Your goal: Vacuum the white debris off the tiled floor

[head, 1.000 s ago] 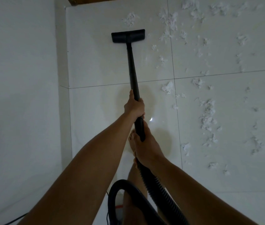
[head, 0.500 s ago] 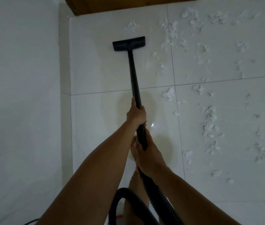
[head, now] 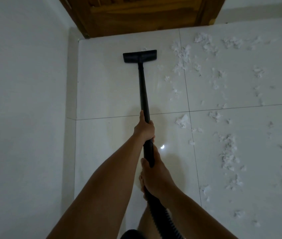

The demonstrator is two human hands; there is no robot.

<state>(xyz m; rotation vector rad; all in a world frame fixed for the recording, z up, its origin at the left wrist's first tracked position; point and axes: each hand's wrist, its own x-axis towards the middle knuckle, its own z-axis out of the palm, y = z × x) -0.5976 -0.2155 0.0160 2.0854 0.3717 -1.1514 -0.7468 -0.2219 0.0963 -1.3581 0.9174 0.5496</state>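
Left hand (head: pixel 144 128): clenched round the wand (head: pixel 143 87), thumb lying along it; this is the grip nearer the head.
Right hand (head: pixel 155 176): grasping the wand's near end, just where the hose (head: pixel 162 218) joins.
Head (head: pixel 139 56): flat on the floor (head: pixel 110 94), on the far left tile, near the door (head: pixel 142 16) and apart from the wall (head: pixel 24 100).
Debris (head: pixel 228 152): strewn over the right-hand tiles, nearly all of it right of the wand. One scrap (head: pixel 144 48) sits at the head's far edge, and a clump (head: pixel 182 120) lies on the floor to the right of the left hand.
Progress: early, I judge. The lane by the wall looks bare and the bulk is not yet picked up.
Risk, door: little floor lies beyond the head, so a longer push would knock it into the door.
Risk, scatter: the bits look light and fluffy, and a fast sideways swing could shove or blow them along rather than lift them.
Risk, missed bits: white on white in dim light means small flecks are easy to pass over unless lanes overlap.
Risk, tilt: both arms are stretched out, so raising the near end could tip the head off the tile and lose suction.
Risk, hose: it trails past the leg (head: pixel 144 221) and out of view below, so a step to the right could snag it.
Risk, clog: the clump taken whole might block the head. I cannot tell how soft it is.
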